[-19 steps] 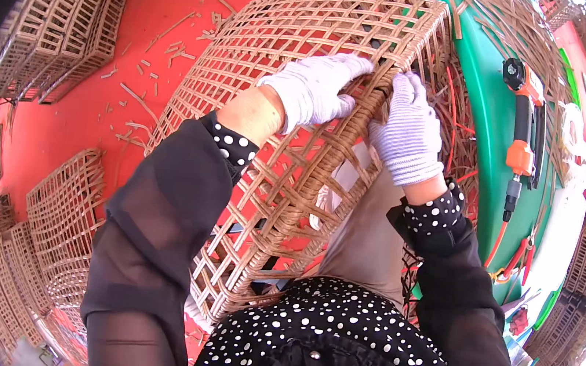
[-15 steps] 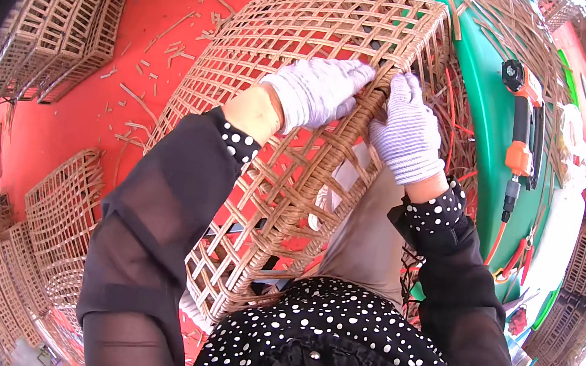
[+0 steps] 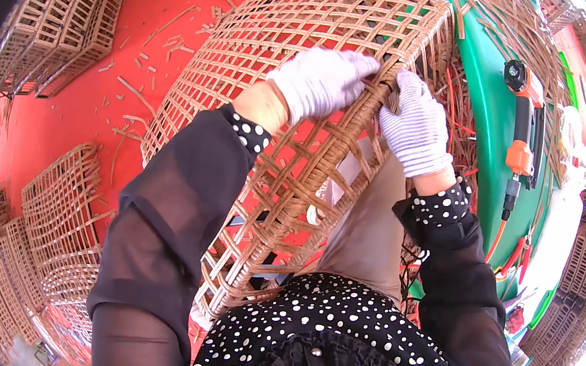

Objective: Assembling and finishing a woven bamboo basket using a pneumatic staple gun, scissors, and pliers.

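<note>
A large open-weave wicker basket point(image 3: 276, 29) of tan strands lies tilted across my lap, its thick edge point(image 3: 325, 161) running up from lower left to upper right. Brown strand is wrapped closely around the middle of that edge. My left hand point(image 3: 323, 83), in a pale striped glove, bends its fingers onto the edge from the left, at the upper end of the wrapping. From the other side my right hand point(image 3: 418, 129), gloved alike, has its fingertips and thumb at the same spot. Any loose strand end between the fingers is too small to make out.
On the green surface point(image 3: 488, 135) at right lies an orange and black air tool point(image 3: 521, 124) with a hose. Red-handled pliers point(image 3: 516, 257) are nearer me. Strand scraps litter the red floor point(image 3: 134, 43). Stacked woven panels point(image 3: 64, 12) stand at left, and more wicker pieces point(image 3: 584, 273) at far right.
Both hands stay at the wrapped edge. My left wrist and forearm have shifted slightly right, and my right hand has moved a little up and right. The basket has tilted slightly.
</note>
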Demonstrator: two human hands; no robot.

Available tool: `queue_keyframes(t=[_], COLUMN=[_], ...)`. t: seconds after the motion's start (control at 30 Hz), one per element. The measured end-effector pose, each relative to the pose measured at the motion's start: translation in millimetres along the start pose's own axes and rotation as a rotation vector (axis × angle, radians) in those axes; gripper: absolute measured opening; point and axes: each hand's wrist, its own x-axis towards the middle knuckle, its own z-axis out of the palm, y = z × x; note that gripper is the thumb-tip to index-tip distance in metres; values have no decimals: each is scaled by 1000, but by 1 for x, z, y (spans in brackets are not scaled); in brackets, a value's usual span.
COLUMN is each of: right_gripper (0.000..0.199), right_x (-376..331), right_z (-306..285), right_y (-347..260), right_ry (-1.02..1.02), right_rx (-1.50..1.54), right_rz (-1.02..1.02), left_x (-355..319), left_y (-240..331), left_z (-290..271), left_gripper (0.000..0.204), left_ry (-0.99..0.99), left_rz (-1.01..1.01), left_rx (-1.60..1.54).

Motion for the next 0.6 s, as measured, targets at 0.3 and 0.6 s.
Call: queue_keyframes(t=[0.3, 0.6], right_gripper=[29, 18], right_x=[-52, -40], right_z=[-6, 10], right_y=[-20, -20], right_ry=[-29, 30], right_rx=[517, 501], right_rz=[193, 106], left_x=[-56, -45], left_y=[19, 21], left_z=[3, 5], left_gripper=[26, 24], left_ry=[115, 105], left_rz=[-359, -233], left_rx=[-443, -322])
